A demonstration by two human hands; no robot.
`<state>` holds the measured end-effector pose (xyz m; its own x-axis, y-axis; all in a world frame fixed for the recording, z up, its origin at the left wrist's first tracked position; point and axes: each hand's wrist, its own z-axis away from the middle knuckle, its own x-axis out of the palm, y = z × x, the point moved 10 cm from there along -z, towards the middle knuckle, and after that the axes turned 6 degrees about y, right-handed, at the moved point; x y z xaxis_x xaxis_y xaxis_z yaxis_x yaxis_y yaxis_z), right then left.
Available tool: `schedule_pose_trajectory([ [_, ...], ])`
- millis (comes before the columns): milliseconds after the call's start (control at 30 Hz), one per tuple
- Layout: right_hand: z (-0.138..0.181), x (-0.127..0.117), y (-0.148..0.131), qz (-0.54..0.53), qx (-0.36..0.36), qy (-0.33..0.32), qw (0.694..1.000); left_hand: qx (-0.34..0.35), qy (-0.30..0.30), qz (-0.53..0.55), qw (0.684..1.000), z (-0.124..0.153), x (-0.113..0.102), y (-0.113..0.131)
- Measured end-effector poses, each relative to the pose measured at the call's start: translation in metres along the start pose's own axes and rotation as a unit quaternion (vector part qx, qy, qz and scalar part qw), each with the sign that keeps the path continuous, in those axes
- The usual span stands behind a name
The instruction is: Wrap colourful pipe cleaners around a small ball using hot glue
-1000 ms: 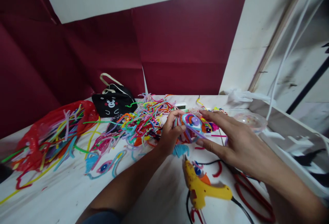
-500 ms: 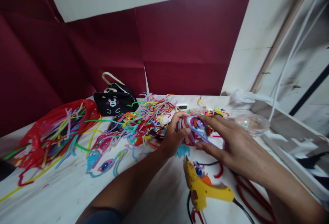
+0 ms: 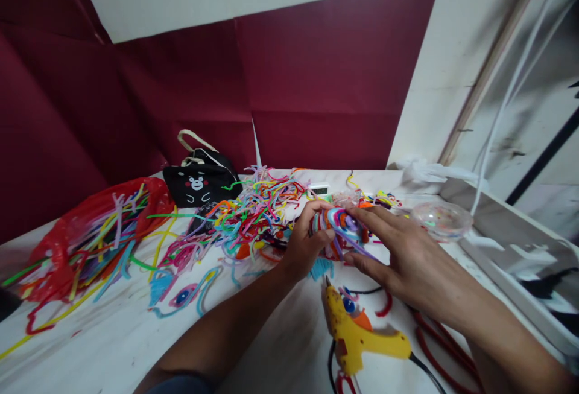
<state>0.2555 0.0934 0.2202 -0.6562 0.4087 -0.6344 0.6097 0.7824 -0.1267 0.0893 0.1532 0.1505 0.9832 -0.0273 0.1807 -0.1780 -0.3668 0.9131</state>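
striped pipe-cleaner piece [image 3: 335,219], clamped in fingers of left hand [image 3: 304,242], its spiral end was more covered than earlier by right hand [image 3: 407,255], whose fingers stood apart

Over at the far left of the tabletop [image 3: 266,346] lay a plastic bag [image 3: 58,258] with pipe cleaners [image 3: 115,228] inside; behind it, to the right, stood a tote bag [image 3: 196,184]; rightward from there spread a loose heap [image 3: 266,201] of more, a digital display [image 3: 319,190] just beside its back right end; between the left grip [image 3: 308,242] and the right grip [image 3: 407,249] was the craft piece [image 3: 335,220]; in front of that lay a glue gun [image 3: 347,329]; farther right, a dish [image 3: 446,237] sat beside a tray [image 3: 506,223].
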Motion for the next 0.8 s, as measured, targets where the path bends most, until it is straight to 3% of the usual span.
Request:
schedule_pose_trajectory([
  [800,-0.0012,0.0081,0.0015,0.036,-0.020,-0.026,0.999,-0.023,0.008,0.002,1.000,-0.0004,-0.0002,-0.0088],
])
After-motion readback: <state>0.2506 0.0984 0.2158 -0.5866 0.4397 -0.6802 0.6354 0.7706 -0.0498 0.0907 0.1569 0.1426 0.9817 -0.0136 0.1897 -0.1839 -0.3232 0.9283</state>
